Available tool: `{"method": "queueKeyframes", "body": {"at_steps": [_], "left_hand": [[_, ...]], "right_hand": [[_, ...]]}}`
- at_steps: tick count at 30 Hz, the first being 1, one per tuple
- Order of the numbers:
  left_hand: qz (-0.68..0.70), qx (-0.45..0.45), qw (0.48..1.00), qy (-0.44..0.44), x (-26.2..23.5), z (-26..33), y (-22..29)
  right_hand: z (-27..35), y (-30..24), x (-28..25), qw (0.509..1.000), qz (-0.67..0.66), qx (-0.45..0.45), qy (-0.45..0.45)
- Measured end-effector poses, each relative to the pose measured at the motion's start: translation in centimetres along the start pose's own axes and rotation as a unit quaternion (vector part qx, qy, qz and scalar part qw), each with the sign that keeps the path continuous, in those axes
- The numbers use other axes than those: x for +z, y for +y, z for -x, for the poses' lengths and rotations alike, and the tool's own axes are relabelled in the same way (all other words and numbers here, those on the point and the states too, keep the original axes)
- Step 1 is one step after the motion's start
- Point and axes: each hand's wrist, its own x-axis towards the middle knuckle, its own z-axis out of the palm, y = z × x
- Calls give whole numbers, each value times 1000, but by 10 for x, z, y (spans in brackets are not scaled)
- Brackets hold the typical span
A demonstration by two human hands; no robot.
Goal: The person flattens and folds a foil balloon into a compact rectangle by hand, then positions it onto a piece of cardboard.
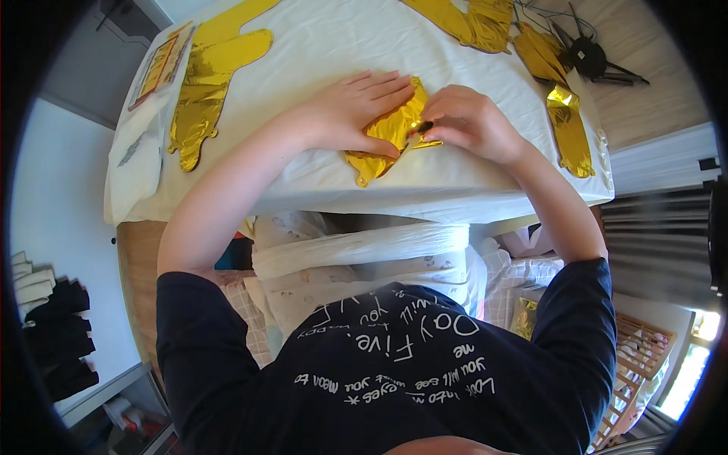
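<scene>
A shiny gold foil balloon (396,127), flat and uninflated, lies on the white-covered table (318,45) in front of me. My left hand (345,114) rests flat across its left part, fingers stretched out and thumb pointing right. At the balloon's right edge my right hand (472,125) is closed in a pinch. Between its fingers is a small thin tool with a dark end (425,127), touching or just above the foil. A pale narrow strip runs from it toward my left thumb; its exact kind is unclear.
Flat gold foil balloons lie at the left (201,98), far right (478,26) and right edge (570,136). A black router-like device (588,54) with cables stands beyond the right corner. A flat package (159,68) and clear plastic bag (136,163) lie far left.
</scene>
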Motion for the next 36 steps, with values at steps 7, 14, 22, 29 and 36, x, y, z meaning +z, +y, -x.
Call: {"method": "queueKeyframes", "body": {"at_steps": [7,14,22,29,36], "left_hand": [[9,4,1000,-3,4,-1,-10],[129,-24,991,0,5,-3,-19],[559,-73,825,33,-6,-4,-24],[633,-88,769,28,-12,-4,-33],[520,-53,852,36,-3,-6,-27]], "right_hand": [[-17,11,11,979,-104,169,-39],[-28,6,16,965,-147,219,7],[-29,0,19,950,-150,273,23],[-39,-3,15,950,-63,304,20],[-42,-3,14,948,-81,308,7]]}}
